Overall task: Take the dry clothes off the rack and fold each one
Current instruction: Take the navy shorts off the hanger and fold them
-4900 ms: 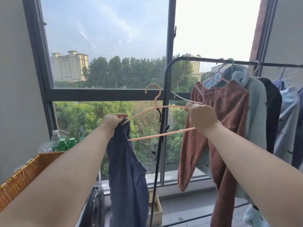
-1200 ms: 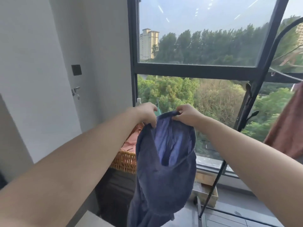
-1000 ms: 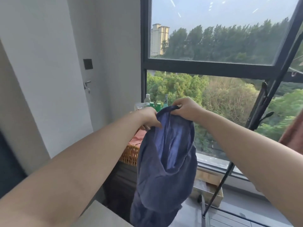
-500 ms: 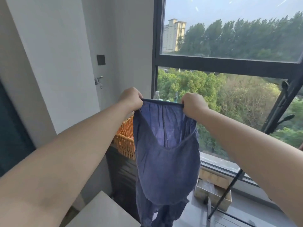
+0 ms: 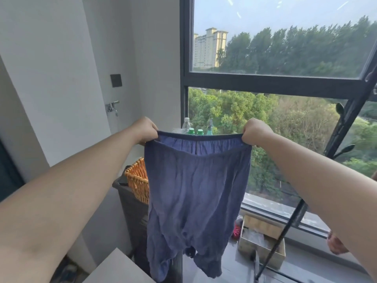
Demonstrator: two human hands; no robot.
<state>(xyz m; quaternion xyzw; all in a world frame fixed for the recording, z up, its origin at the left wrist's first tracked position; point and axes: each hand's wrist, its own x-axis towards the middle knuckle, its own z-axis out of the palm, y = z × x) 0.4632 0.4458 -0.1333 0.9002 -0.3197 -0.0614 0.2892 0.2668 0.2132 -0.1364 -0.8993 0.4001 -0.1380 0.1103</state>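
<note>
Across the upper right of the frame: window (image 5: 273,81), with a black rack pole (image 5: 346,119) slanting down its right side. Centre: blue shorts (image 5: 195,190), held up in the air, waistband stretched level, legs dangling at lower centre. The thin, crinkled cloth is judged light, limp and easy to grip, and is best taken at the waistband corners. Left of centre: wicker basket (image 5: 137,181), partly behind the shorts. At the waistband ends: left hand (image 5: 145,129) and right hand (image 5: 256,131), fingers curled tight, each pinching one corner. Above the band: green-capped bottles (image 5: 195,131).
</note>
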